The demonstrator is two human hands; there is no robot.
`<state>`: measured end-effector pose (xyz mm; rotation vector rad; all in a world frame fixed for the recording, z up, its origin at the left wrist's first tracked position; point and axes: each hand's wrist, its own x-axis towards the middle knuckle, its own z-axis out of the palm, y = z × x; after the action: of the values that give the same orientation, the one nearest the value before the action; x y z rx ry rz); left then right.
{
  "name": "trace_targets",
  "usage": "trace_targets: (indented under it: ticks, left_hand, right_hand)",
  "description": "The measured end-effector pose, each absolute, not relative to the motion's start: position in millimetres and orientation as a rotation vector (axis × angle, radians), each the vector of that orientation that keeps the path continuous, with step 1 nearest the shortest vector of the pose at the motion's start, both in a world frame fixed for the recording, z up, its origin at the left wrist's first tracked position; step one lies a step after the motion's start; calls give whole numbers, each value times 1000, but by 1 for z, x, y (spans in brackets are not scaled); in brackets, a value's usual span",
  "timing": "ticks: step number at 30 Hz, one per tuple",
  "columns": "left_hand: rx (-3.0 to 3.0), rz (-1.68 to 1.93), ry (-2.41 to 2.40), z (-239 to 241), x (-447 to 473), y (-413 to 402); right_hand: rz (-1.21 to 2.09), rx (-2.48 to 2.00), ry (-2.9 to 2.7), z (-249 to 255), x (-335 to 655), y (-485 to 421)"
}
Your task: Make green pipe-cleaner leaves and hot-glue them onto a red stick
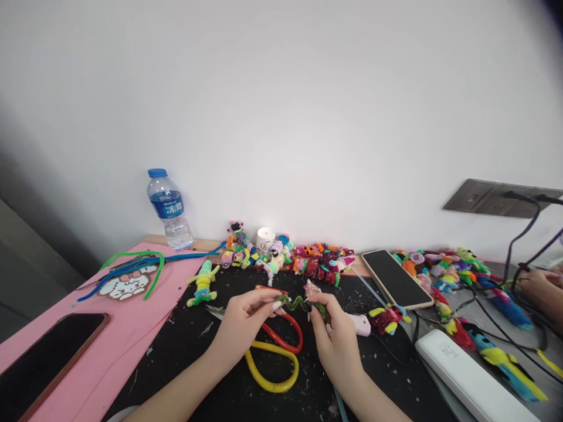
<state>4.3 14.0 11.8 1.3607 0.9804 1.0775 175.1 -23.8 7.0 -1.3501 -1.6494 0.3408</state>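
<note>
1. The left hand (248, 319) pinches one end of a dark green, wavy, fuzzy craft stem (292, 303) between thumb and fingertips.
2. The right hand (332, 334) pinches the same stem farther along; the stem hangs between the two hands above the black work mat (211, 375), with more green fuzz showing past the right fingers.
3. The stem is bent into waves but not joined to any figure that I can see, so its shaping looks begun rather than complete.
4. Under the hands lie scissors with one red and one yellow loop handle (272, 347), held by neither hand.
5. Just beyond, a yellow and pale green fuzzy figure (203, 284) and a red figure with yellow limbs (389, 318) appear finished.
6. Along the wall, a row of multicoloured fuzzy figures (319, 264) also looks done.
7. To the left, loose blue fuzzy stems (189, 256) and a bent bright green fuzzy stem (159, 275) seem unworked.
</note>
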Motion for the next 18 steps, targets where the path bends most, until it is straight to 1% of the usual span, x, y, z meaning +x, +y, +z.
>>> trace_targets:
  ticks: [4, 8, 13, 18]
  left_hand:
    - [1380, 953, 875, 12, 4, 10]
    - [1426, 889, 830, 12, 5, 8]
    - [1495, 929, 901, 12, 5, 9]
    - [1555, 1075, 1019, 14, 0, 12]
  right_hand:
    - [477, -1307, -1735, 8, 174, -25]
    - [474, -1266, -1838, 12, 173, -24]
    - [437, -1232, -1867, 12, 173, -23]
    - [388, -1291, -1808, 8, 176, -24]
